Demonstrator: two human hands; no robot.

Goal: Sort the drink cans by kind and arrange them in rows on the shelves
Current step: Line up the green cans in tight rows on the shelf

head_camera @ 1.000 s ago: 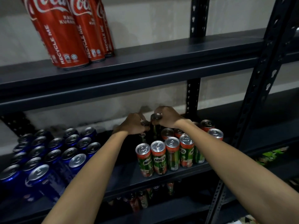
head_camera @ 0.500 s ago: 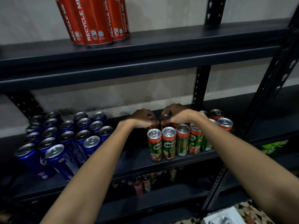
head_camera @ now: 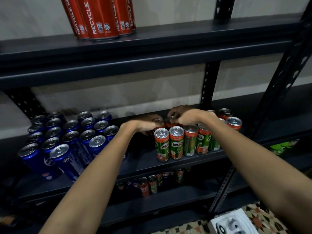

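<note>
Before a pale wall, the dark metal shelf (head_camera: 143,163) carries blue cans (head_camera: 67,137) at left and green-and-red Milo cans (head_camera: 176,142) at right; red Coca-Cola cans (head_camera: 101,17) stand on the shelf above. My left hand (head_camera: 146,124) curls its grip round a back-row Milo can (head_camera: 158,123), and my right hand (head_camera: 187,115) clamps its neighbour (head_camera: 171,120).

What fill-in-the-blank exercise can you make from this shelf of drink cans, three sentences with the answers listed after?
1. The red cola cans stand on the ____ shelf.
2. On the middle shelf, the blue cans stand to the ____ of the Milo cans.
3. The left hand and right hand reach to the ____ row of Milo cans.

Answers: top; left; back
</note>
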